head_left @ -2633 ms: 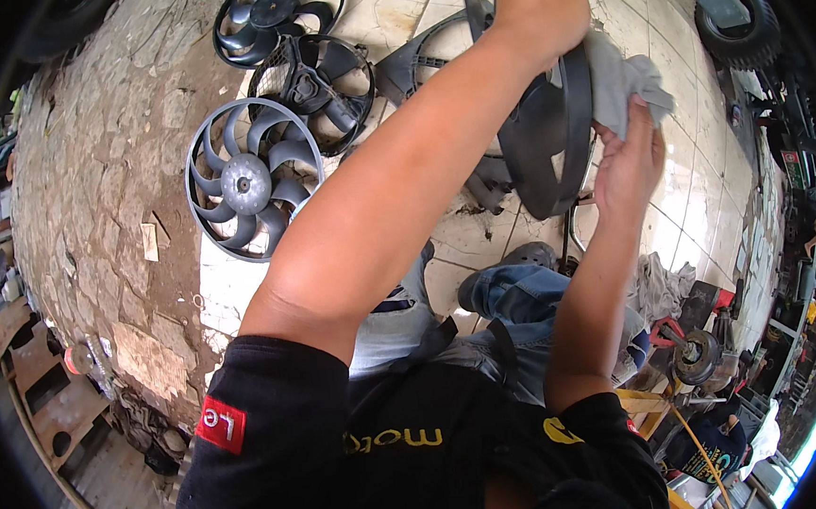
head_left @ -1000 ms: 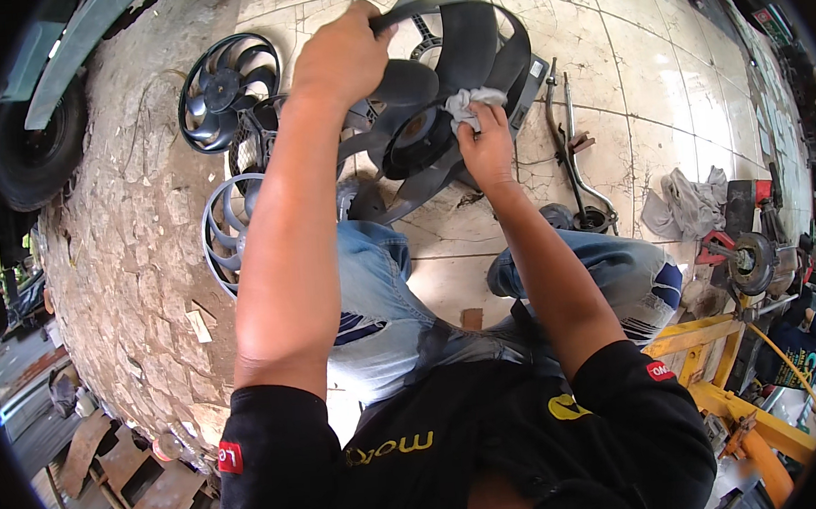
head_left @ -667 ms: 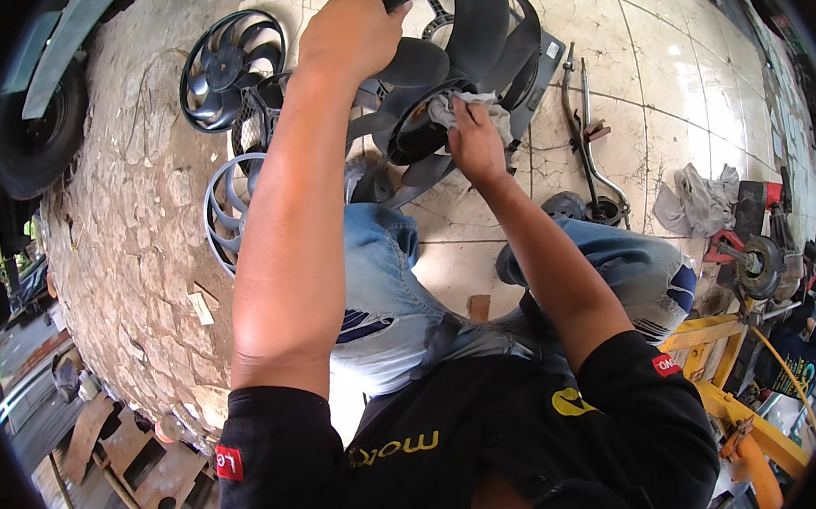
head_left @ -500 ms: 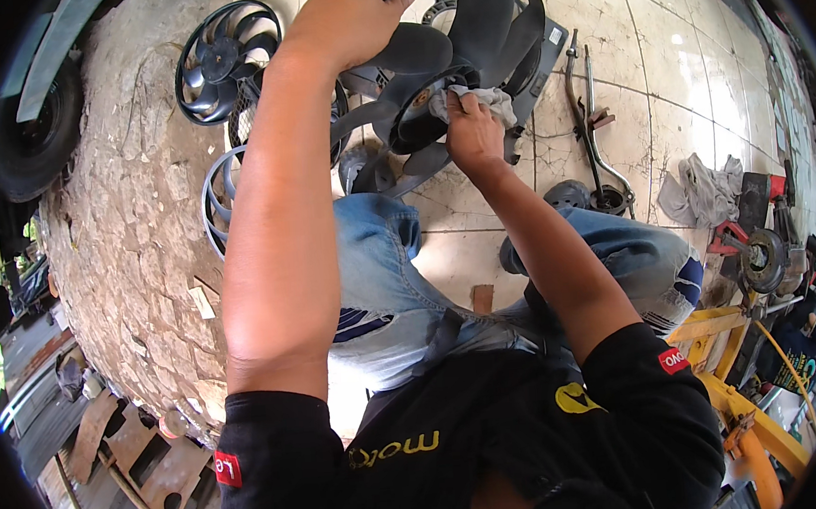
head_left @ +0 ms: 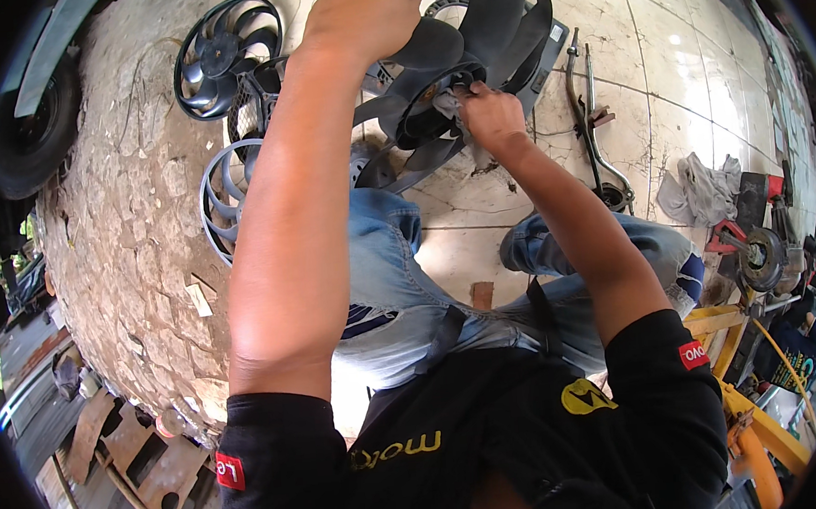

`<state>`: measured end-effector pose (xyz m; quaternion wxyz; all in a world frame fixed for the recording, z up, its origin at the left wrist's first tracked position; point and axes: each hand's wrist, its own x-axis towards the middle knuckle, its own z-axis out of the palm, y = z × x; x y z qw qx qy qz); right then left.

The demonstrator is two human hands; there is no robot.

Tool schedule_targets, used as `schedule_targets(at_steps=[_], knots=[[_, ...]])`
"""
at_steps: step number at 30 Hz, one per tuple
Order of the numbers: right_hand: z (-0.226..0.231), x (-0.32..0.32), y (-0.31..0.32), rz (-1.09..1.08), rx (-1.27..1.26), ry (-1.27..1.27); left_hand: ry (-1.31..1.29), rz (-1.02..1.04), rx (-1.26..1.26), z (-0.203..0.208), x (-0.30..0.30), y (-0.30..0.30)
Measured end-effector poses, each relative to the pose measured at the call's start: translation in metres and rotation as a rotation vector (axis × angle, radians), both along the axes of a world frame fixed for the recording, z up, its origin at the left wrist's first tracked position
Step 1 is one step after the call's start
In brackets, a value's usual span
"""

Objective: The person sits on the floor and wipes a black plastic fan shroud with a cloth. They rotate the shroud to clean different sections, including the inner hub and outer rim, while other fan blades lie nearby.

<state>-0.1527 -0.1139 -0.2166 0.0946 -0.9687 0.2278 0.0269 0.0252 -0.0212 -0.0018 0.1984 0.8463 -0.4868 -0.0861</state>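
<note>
A black ringed cooling fan [head_left: 496, 23] is held up, tilted, at the top middle of the view. My left hand [head_left: 365, 16] is closed around its outer ring at the upper left, the fingertips partly hidden. My right hand [head_left: 493, 116] grips a grey cloth [head_left: 449, 106] and presses it at the rim of the fan's round hub, beside the blades. Much of the cloth is hidden by the fingers.
Another black fan [head_left: 218, 56] lies at the upper left, with a grey ring fan [head_left: 219, 197] nearer me. Metal rods [head_left: 591, 128] lie on the tiles at right. Beyond them are a crumpled rag [head_left: 709, 189] and an angle grinder [head_left: 761, 258].
My right hand has shifted slightly right and down with the cloth, which is now more bunched under its fingers. My left hand and the fan have moved a little to the right.
</note>
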Motion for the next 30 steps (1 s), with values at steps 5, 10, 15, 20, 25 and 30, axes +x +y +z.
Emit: schedule_targets(at_steps=[5, 10, 15, 20, 25, 30], knots=[[-0.050, -0.015, 0.030, -0.185, 0.226, -0.259, -0.018, 0.027, 0.037, -0.008, 0.002, -0.012], [0.003, -0.007, 0.024, -0.262, 0.415, -0.093, -0.050, 0.028, 0.005, -0.017, 0.010, -0.007], [0.017, -0.008, 0.009, -0.237, 0.182, -0.204, -0.034, 0.031, 0.024, -0.014, 0.006, -0.010], [-0.014, -0.023, 0.025, -0.204, 0.241, -0.157, -0.001, 0.041, 0.014, -0.011, 0.009, -0.008], [-0.035, -0.010, 0.055, -0.163, 0.363, -0.179, -0.028, 0.044, 0.038, -0.011, 0.003, -0.008], [-0.013, -0.006, 0.063, -0.209, 0.455, -0.033, -0.045, 0.004, 0.035, -0.011, 0.009, -0.003]])
